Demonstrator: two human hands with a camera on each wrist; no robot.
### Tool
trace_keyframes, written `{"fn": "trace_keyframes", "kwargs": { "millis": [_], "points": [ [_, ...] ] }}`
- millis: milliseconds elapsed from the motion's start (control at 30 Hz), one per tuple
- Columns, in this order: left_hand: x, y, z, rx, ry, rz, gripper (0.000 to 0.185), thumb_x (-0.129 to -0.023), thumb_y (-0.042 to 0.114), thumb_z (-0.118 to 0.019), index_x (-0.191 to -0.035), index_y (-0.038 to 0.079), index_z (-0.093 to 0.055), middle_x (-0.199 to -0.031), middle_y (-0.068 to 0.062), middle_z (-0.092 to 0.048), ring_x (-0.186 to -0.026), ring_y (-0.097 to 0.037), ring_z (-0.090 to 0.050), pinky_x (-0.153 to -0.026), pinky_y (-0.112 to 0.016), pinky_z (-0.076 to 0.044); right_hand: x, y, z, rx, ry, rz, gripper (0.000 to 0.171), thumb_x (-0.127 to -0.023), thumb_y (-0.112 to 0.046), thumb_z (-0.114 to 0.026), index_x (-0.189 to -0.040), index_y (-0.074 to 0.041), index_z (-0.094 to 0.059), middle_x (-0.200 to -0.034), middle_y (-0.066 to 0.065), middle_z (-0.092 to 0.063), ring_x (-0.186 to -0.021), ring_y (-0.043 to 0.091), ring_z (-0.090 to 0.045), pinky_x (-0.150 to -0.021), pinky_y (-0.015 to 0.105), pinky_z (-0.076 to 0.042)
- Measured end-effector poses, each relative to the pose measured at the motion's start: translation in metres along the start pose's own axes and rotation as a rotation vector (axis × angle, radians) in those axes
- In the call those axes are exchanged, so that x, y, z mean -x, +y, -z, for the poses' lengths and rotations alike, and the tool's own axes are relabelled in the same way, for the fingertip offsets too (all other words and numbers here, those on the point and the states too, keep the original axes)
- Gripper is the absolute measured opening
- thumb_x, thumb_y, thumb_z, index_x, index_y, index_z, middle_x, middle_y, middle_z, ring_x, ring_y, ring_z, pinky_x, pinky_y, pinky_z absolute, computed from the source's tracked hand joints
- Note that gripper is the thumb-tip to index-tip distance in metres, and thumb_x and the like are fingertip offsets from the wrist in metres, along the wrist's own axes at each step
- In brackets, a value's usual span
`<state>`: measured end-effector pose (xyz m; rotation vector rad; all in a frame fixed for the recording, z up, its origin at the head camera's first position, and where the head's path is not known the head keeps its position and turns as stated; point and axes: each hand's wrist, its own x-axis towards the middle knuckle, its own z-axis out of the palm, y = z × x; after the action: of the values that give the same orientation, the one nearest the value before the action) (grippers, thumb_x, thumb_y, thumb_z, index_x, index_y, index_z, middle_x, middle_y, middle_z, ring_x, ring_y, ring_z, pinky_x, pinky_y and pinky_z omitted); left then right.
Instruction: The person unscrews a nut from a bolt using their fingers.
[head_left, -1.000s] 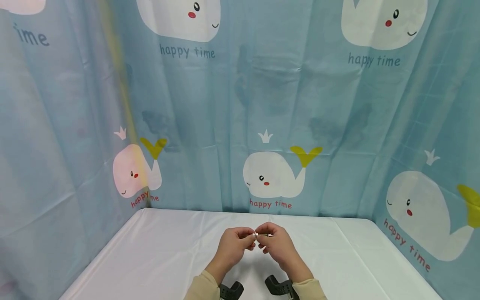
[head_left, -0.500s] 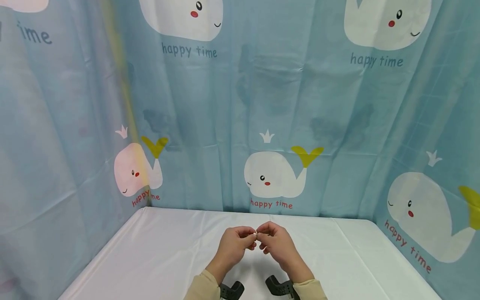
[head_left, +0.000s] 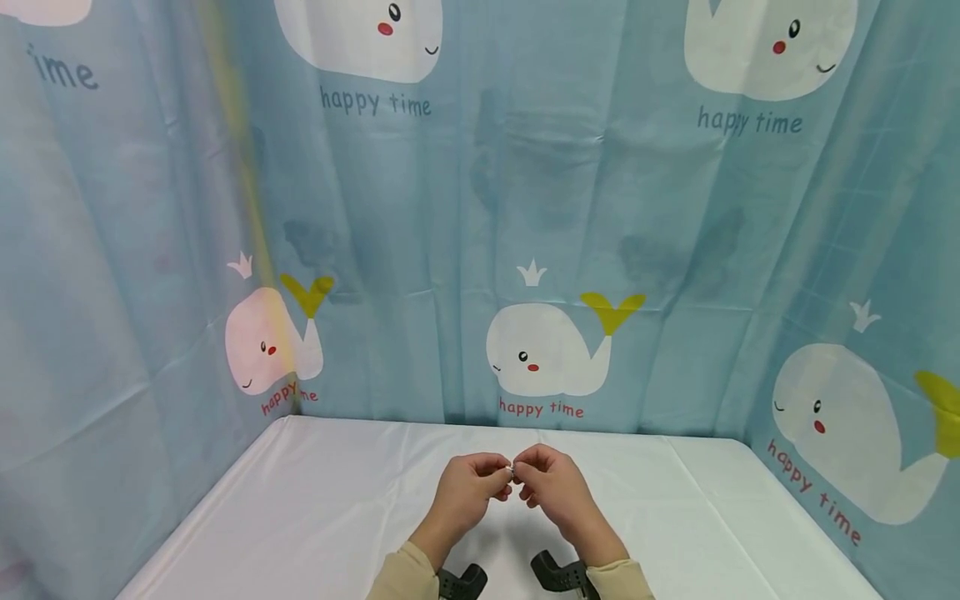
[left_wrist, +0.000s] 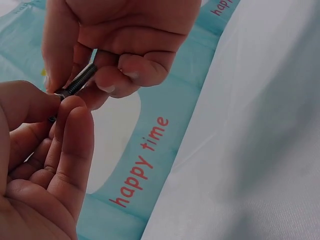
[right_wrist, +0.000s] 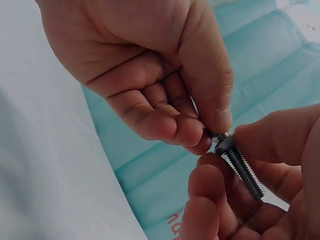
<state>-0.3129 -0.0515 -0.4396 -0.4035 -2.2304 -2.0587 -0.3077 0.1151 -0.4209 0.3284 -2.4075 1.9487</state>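
Note:
Both hands meet at the fingertips over the front of the table in the head view. Between them is a dark metal bolt (right_wrist: 245,175) with a long threaded shaft. My left hand (left_wrist: 55,170) pinches its head end, which the fingertips hide. The right hand (right_wrist: 280,150) has thumb and index finger around a dark nut-like collar (right_wrist: 226,145) on the bolt. A little shiny thread shows between that collar and the left thumb. The free shaft slants out under the right palm in the left wrist view. In the head view only a small glint of metal shows.
A white cloth-covered table (head_left: 315,500) lies beneath the hands. Blue curtains with whale prints (head_left: 547,350) hang behind it and on both sides. Each wrist carries a black camera mount (head_left: 558,571) below a beige sleeve (head_left: 622,579).
The right thumb and index finger have drawn together, and the shaft that showed between them a second ago is now hidden in the head view. The left hand stays almost still.

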Motion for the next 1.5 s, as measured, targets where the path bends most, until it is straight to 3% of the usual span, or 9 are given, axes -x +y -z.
{"fn": "trace_keyframes", "kwargs": {
  "millis": [167, 433, 667, 867, 1167, 1300, 1500],
  "points": [
    [-0.0002, 0.0015, -0.0004, 0.013, 0.008, 0.003, 0.009, -0.093, 0.014, -0.071, -0.093, 0.006, -0.075, -0.081, -0.006, -0.071, -0.071, -0.021, -0.068, -0.069, -0.033, -0.059, 0.0, -0.0027, 0.0002, -0.016, 0.002, -0.008, 0.018, -0.095, -0.018, -0.065, -0.103, -0.002, -0.065, -0.093, 0.01, -0.064, -0.07, 0.024, -0.062, -0.061, 0.035, -0.054],
    [0.0011, 0.0046, -0.0012, 0.047, 0.0, 0.014, 0.009, -0.092, 0.014, -0.071, -0.093, 0.006, -0.075, -0.085, -0.017, -0.071, -0.071, -0.021, -0.069, -0.07, -0.033, -0.059, -0.0002, -0.0001, -0.0011, -0.019, 0.035, -0.007, 0.023, -0.096, -0.025, -0.066, -0.097, -0.002, -0.066, -0.081, 0.011, -0.063, -0.065, 0.022, -0.06, -0.059, 0.033, -0.054],
    [0.0026, 0.0064, -0.0005, 0.043, 0.004, 0.001, 0.01, -0.092, 0.013, -0.071, -0.093, 0.004, -0.074, -0.082, -0.01, -0.071, -0.07, -0.021, -0.069, -0.069, -0.032, -0.059, 0.0, -0.0023, -0.0006, -0.021, 0.032, 0.01, 0.017, -0.094, -0.019, -0.067, -0.098, -0.002, -0.067, -0.087, 0.011, -0.063, -0.069, 0.024, -0.062, -0.061, 0.034, -0.054],
    [0.0027, 0.0069, -0.0003, 0.045, 0.004, 0.006, 0.011, -0.093, 0.014, -0.071, -0.093, 0.004, -0.074, -0.083, -0.013, -0.071, -0.071, -0.021, -0.068, -0.069, -0.032, -0.059, 0.0, -0.0039, 0.0003, -0.031, -0.008, -0.019, 0.02, -0.092, -0.017, -0.068, -0.105, -0.002, -0.067, -0.096, 0.01, -0.065, -0.07, 0.024, -0.062, -0.061, 0.034, -0.054],
    [0.0032, 0.0077, -0.0009, 0.058, -0.018, -0.003, 0.012, -0.093, 0.016, -0.071, -0.094, 0.006, -0.076, -0.081, -0.01, -0.07, -0.07, -0.022, -0.067, -0.07, -0.034, -0.059, 0.0023, -0.0056, 0.0019, -0.035, -0.033, -0.023, 0.026, -0.097, -0.028, -0.066, -0.1, -0.002, -0.067, -0.083, 0.01, -0.064, -0.063, 0.021, -0.058, -0.059, 0.032, -0.053],
    [0.0029, 0.0072, -0.0011, 0.055, -0.02, -0.004, 0.01, -0.093, 0.015, -0.071, -0.093, 0.006, -0.075, -0.079, -0.009, -0.07, -0.07, -0.021, -0.067, -0.069, -0.033, -0.059, 0.0032, -0.0068, 0.0029, -0.04, -0.049, -0.033, 0.024, -0.097, -0.026, -0.066, -0.102, -0.002, -0.066, -0.083, 0.011, -0.065, -0.066, 0.022, -0.06, -0.06, 0.033, -0.053],
    [0.0025, 0.0062, -0.0006, 0.04, -0.008, -0.017, 0.009, -0.092, 0.013, -0.071, -0.092, 0.005, -0.075, -0.083, -0.016, -0.07, -0.071, -0.021, -0.068, -0.069, -0.033, -0.059, 0.0029, -0.0076, 0.0031, -0.01, -0.037, 0.001, 0.016, -0.091, -0.013, -0.069, -0.103, -0.003, -0.065, -0.096, 0.01, -0.067, -0.072, 0.025, -0.063, -0.062, 0.035, -0.053]
  ]
}}
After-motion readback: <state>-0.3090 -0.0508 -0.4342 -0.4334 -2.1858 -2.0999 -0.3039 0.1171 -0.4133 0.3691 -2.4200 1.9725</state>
